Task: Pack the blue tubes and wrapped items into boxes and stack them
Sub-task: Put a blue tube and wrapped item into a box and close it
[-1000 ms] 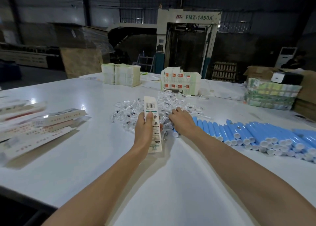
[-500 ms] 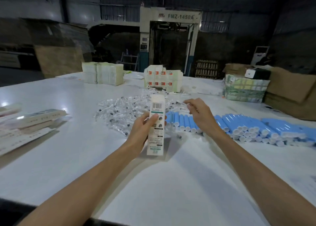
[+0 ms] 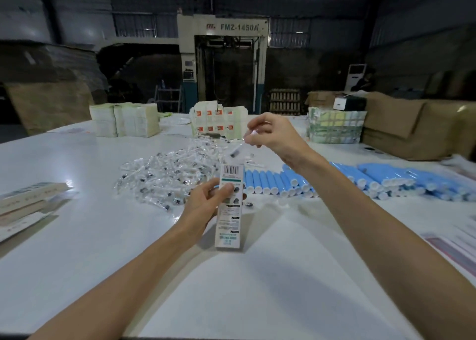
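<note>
The slim white printed cardboard box (image 3: 229, 223) stands upright over the white surface (image 3: 257, 288), with the left hand's (image 3: 203, 205) grip clamped round it. Just above the box, the right hand (image 3: 273, 133) pinches one clear-wrapped item (image 3: 236, 149). Behind the box lies a heap of wrapped items (image 3: 164, 177), right of it the blue plastic tubes (image 3: 386, 177); plenty is left to pack, by the look of it.

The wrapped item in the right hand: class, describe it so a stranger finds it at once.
On the big white table lies a pile of clear wrapped items. Above its right edge the right hand pinches one wrapped item. It alone hangs in the air; the rest lie on the table.
</note>
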The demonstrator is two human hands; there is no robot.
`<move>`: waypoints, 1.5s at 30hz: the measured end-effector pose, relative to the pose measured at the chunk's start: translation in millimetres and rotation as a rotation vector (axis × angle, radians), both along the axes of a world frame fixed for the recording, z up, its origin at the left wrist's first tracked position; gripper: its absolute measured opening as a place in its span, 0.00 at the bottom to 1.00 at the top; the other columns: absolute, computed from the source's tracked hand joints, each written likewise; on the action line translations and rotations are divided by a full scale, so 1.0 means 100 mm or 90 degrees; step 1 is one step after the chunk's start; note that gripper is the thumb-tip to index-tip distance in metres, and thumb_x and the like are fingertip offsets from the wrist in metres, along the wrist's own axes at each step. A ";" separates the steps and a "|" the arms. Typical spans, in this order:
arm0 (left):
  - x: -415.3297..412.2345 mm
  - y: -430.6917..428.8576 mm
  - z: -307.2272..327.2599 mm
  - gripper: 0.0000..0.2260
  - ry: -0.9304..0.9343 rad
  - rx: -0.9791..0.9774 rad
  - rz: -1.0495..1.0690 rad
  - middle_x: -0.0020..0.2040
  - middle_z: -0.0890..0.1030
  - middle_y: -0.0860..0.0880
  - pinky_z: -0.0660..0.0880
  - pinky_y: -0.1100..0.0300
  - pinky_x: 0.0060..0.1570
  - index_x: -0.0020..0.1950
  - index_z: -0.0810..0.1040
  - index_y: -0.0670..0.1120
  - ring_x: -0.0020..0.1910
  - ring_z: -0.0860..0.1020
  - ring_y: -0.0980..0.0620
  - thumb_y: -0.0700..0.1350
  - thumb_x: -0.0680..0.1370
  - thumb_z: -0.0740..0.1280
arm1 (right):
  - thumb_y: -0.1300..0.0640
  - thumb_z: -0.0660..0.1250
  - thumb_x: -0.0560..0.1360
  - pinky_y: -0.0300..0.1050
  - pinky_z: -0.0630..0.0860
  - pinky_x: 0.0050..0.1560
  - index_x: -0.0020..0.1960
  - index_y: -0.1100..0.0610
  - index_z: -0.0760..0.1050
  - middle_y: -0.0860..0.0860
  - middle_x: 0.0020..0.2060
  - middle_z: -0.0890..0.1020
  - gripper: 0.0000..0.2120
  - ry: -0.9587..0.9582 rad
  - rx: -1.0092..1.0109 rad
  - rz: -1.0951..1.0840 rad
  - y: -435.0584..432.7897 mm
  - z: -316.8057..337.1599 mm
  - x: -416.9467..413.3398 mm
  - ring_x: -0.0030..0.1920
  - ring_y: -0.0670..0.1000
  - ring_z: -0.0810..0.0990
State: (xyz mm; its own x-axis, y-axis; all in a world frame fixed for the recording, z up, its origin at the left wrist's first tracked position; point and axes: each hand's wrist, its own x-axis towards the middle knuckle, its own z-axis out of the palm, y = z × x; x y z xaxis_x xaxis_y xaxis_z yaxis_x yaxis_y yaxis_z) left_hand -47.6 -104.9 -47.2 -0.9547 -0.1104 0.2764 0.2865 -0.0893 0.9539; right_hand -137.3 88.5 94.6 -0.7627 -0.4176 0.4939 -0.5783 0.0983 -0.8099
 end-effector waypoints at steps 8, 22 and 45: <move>0.03 0.02 0.03 0.18 0.006 -0.010 0.000 0.58 0.89 0.44 0.85 0.48 0.56 0.67 0.83 0.51 0.58 0.87 0.43 0.54 0.79 0.76 | 0.62 0.76 0.77 0.45 0.84 0.46 0.58 0.63 0.74 0.58 0.43 0.88 0.15 -0.026 0.055 0.069 -0.30 -0.13 0.11 0.44 0.54 0.88; 0.04 0.02 0.04 0.14 0.004 -0.012 0.007 0.58 0.89 0.46 0.85 0.55 0.49 0.70 0.81 0.49 0.56 0.88 0.47 0.48 0.84 0.71 | 0.54 0.66 0.85 0.35 0.73 0.56 0.66 0.52 0.78 0.47 0.60 0.80 0.11 0.071 0.014 -0.102 -0.13 -0.75 0.22 0.58 0.41 0.78; -0.23 0.32 0.24 0.26 0.076 -0.104 -0.043 0.60 0.87 0.48 0.86 0.49 0.52 0.74 0.75 0.65 0.61 0.85 0.46 0.46 0.80 0.77 | 0.56 0.69 0.82 0.33 0.79 0.50 0.69 0.38 0.74 0.40 0.54 0.85 0.19 -0.059 -0.120 -0.013 0.16 -1.19 0.25 0.56 0.42 0.83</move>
